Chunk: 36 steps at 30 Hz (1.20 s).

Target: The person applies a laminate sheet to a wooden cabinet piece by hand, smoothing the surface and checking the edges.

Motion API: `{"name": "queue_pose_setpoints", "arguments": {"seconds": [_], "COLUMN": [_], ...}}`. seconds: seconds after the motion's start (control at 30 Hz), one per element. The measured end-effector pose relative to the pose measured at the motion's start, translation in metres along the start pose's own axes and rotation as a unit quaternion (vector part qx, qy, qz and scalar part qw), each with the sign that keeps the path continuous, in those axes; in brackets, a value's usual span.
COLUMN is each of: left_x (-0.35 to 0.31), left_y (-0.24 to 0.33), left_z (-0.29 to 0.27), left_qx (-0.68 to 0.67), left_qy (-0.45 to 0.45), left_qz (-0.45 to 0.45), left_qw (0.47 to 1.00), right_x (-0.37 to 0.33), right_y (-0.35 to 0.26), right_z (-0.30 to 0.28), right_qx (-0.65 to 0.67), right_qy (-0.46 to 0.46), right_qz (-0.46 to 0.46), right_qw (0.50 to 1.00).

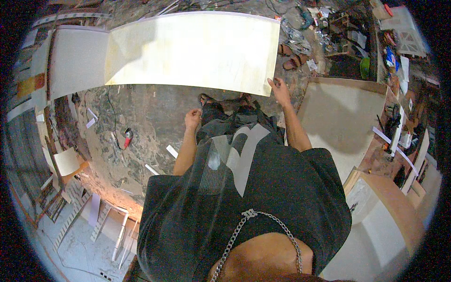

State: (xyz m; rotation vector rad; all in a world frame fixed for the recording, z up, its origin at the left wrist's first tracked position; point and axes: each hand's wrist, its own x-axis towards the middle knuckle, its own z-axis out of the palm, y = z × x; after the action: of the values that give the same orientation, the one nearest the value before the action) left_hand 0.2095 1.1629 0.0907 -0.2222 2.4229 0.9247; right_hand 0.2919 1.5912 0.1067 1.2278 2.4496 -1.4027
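- A small square of pale board [66, 161] lies at the far left on a cluttered wooden stand, well apart from the person.
- A red-handled tool with a black cord [127, 137] rests on the mottled grey stone floor [141, 117], left of the person's legs.
- A few short white strips [172, 151] lie scattered on that floor near the left forearm.
- The left hand [192, 119] hangs low beside the dark trousers, fingers curled into a loose fist; whether it holds anything cannot be told.
- A large cream-coloured rectangular panel [192, 51] lies flat ahead of the person, spanning the top middle of the view, its near edge just beyond the feet.
- The right hand [280, 89] reaches forward, fingers spread and released, touching or just beside the panel's near right corner.
- A plain brown board [338, 113] lies on the floor to the right.
- Brown sandals [291, 56] sit beyond the panel's right end.
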Motion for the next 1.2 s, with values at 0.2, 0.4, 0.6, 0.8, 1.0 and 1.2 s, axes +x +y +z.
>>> {"name": "queue_pose_setpoints", "arguments": {"seconds": [0.2, 0.4, 0.6, 0.8, 1.0, 1.2], "left_x": [-0.004, -0.001, 0.002, 0.014, 0.007, 0.005], "left_y": [-0.004, -0.021, -0.023, -0.06, -0.039, -0.011], "left_z": [-0.006, -0.002, 0.002, -0.001, -0.004, -0.005], "left_qx": [-0.005, -0.025, -0.059, 0.022, -0.005, 0.007], "left_qy": [0.015, -0.004, -0.014, 0.008, -0.006, -0.017], "left_qz": [-0.003, -0.03, -0.023, -0.04, -0.031, -0.036], "left_qw": [1.0, 0.999, 0.998, 0.999, 0.999, 0.999], "right_x": [0.014, 0.003, -0.003, -0.031, -0.058, -0.065], "right_y": [0.011, 0.008, 0.045, 0.107, 0.186, 0.202], "right_z": [0.005, 0.0, 0.001, 0.023, 0.028, 0.023], "right_qx": [0.021, -0.008, 0.073, -0.003, -0.02, 0.004], "right_qy": [-0.004, -0.017, -0.04, -0.05, -0.169, -0.15], "right_qz": [-0.014, -0.003, 0.006, 0.047, 0.146, 0.162], "right_qw": [1.0, 1.0, 0.997, 0.998, 0.975, 0.975]}}
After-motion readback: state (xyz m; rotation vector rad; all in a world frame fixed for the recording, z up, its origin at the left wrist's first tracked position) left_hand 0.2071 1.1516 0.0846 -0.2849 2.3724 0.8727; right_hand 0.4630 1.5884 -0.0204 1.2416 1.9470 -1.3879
